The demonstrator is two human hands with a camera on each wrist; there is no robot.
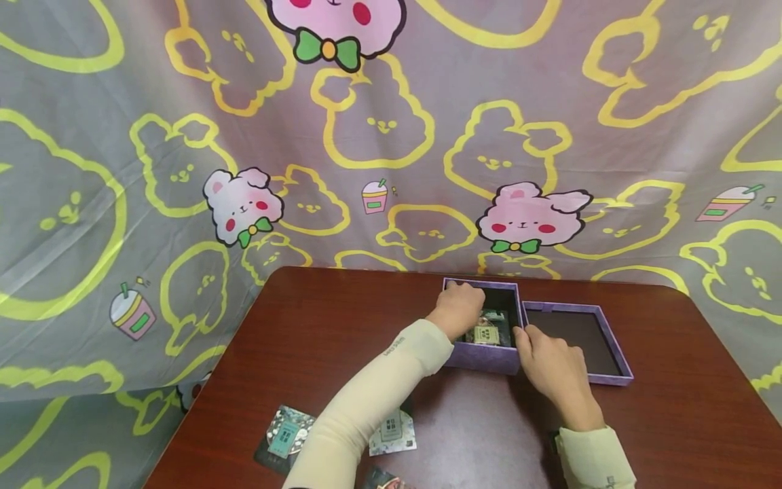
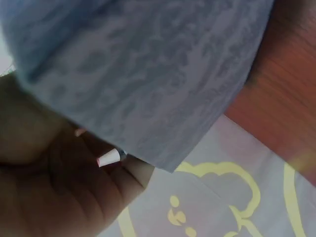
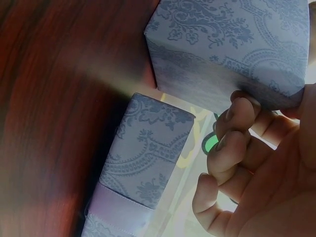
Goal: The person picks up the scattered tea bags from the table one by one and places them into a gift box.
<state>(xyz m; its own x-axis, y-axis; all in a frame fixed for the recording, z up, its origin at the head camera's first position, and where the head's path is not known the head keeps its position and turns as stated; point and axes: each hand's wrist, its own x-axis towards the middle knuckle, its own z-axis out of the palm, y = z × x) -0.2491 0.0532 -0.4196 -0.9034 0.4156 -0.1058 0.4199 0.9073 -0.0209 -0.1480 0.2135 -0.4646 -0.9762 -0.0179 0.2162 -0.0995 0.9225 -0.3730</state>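
A purple patterned box (image 1: pixel 482 358) stands uncovered toward the back of the table, with cards (image 1: pixel 487 334) lying inside. My left hand (image 1: pixel 458 309) grips its left wall near the far corner, fingers curled at the rim. In the left wrist view the box wall (image 2: pixel 148 84) hides part of that hand. My right hand (image 1: pixel 552 367) holds the right wall near the front corner, thumb at the rim. From the right wrist, the forefinger presses the box's outer side (image 3: pixel 222 44) while the other fingers (image 3: pixel 232 148) curl loosely below it.
The box's lid (image 1: pixel 568 339) lies inside up, just right of the box. Nearer me on the left are a teal-labelled card (image 1: pixel 284 435), a pale card (image 1: pixel 392 431) and a dark card (image 1: pixel 387 479), partly cut off or covered by my sleeve. A patterned curtain (image 1: pixel 427 183) hangs behind the table.
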